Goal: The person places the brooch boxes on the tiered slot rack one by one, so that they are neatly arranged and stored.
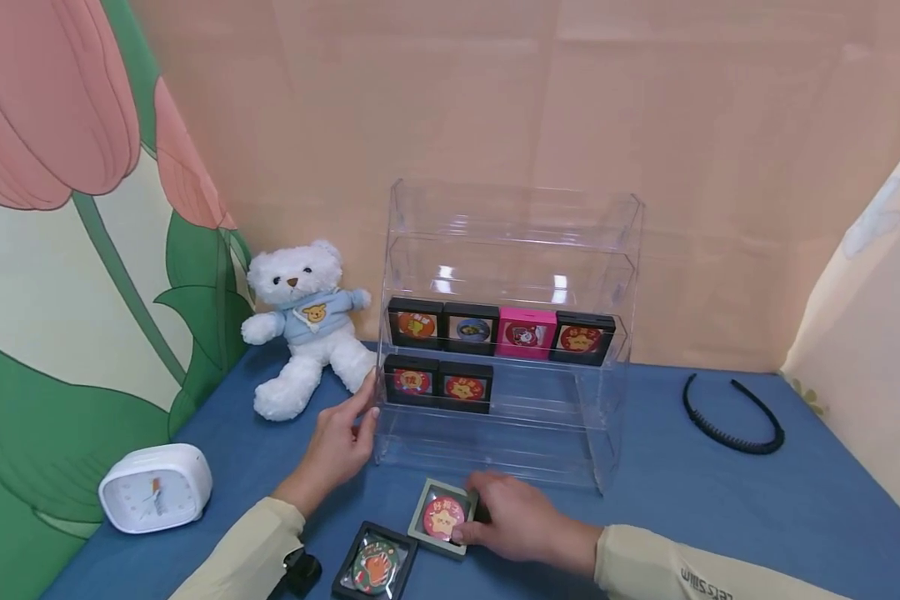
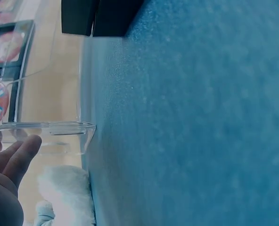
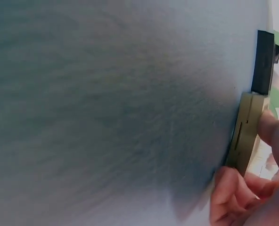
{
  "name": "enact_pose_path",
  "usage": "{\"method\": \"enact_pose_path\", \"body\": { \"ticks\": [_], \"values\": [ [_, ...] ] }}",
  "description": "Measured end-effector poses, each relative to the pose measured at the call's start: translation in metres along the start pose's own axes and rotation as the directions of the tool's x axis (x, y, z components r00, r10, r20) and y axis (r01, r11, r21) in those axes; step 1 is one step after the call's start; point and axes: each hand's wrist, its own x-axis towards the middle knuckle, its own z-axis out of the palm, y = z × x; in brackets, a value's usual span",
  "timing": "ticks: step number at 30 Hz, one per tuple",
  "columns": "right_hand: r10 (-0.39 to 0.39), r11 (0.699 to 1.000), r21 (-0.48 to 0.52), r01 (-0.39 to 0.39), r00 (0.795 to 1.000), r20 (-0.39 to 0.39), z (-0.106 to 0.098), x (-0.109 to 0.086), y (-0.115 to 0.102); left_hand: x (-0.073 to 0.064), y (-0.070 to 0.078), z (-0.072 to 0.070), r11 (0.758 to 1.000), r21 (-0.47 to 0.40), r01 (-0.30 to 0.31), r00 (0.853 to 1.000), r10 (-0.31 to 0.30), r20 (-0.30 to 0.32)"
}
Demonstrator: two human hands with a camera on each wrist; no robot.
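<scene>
My right hand (image 1: 513,517) pinches a grey-green square badge case (image 1: 442,517) with a round red badge inside, thumb on its front face. In the right wrist view that case (image 3: 247,127) stands edge-on, fingers at its lower end. Beside it on the table is a black badge case (image 1: 375,562) with a green and orange badge. The left hand (image 1: 337,446) touches the left side of a clear tiered rack (image 1: 495,429), its fingers fairly straight along the side panel (image 2: 59,128). Two black cases (image 1: 438,383) sit at the left of a lower tier.
The tier above bears three black cases (image 1: 471,327) and a pink case (image 1: 526,333). A white teddy bear (image 1: 307,325) sits left of the rack. A white clock (image 1: 156,487) stands at the front left, and a black headband (image 1: 735,437) lies on the right of the blue tabletop (image 1: 690,508).
</scene>
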Motion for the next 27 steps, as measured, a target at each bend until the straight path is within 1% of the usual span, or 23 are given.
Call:
{"method": "enact_pose_path", "body": {
  "ticks": [5,8,9,11,13,15,16,18,20,23,25,27],
  "values": [
    [0.016,1.000,0.002,-0.016,0.999,-0.029,-0.008,-0.016,0.003,-0.001,-0.001,-0.001,1.000,-0.006,0.008,1.000,-0.008,0.002],
    [0.005,0.997,0.072,-0.001,0.998,-0.056,-0.012,-0.026,0.006,-0.001,-0.001,-0.001,1.000,-0.010,0.009,1.000,-0.009,0.005],
    [-0.013,0.994,0.105,0.021,0.997,-0.079,-0.012,-0.029,0.007,-0.001,-0.001,-0.001,1.000,-0.009,0.006,1.000,-0.006,0.004],
    [-0.071,0.979,0.178,0.095,0.988,-0.138,-0.012,-0.036,0.011,-0.001,0.000,-0.001,1.000,-0.005,0.002,1.000,-0.002,0.005],
    [-0.129,0.950,0.255,0.179,0.971,-0.201,-0.013,-0.042,0.015,-0.001,0.000,-0.001,1.000,-0.004,0.002,1.000,-0.002,0.005],
    [-0.181,0.915,0.309,0.259,0.949,-0.259,-0.014,-0.046,0.018,-0.001,-0.001,0.000,1.000,-0.006,0.003,1.000,-0.003,0.006],
    [-0.192,0.902,0.329,0.281,0.941,-0.278,-0.016,-0.048,0.019,-0.001,-0.001,0.000,1.000,-0.007,0.007,1.000,-0.007,0.008],
    [-0.206,0.887,0.338,0.314,0.925,-0.320,-0.020,-0.052,0.021,-0.001,-0.001,0.000,1.000,-0.010,0.014,1.000,-0.014,0.013],
    [-0.208,0.891,0.314,0.329,0.909,-0.363,-0.025,-0.055,0.024,-0.001,-0.001,0.000,1.000,-0.013,0.023,1.000,-0.022,0.021],
    [-0.200,0.909,0.259,0.328,0.886,-0.419,-0.034,-0.059,0.028,0.000,0.000,0.000,1.000,-0.014,0.022,1.000,-0.022,0.022],
    [-0.186,0.921,0.230,0.313,0.875,-0.447,-0.040,-0.060,0.030,0.000,-0.001,0.000,1.000,-0.011,0.011,1.000,-0.011,0.014],
    [-0.163,0.934,0.211,0.287,0.870,-0.465,-0.046,-0.061,0.033,0.000,-0.001,0.000,1.000,-0.005,-0.007,1.000,0.007,-0.002]
  ]
}}
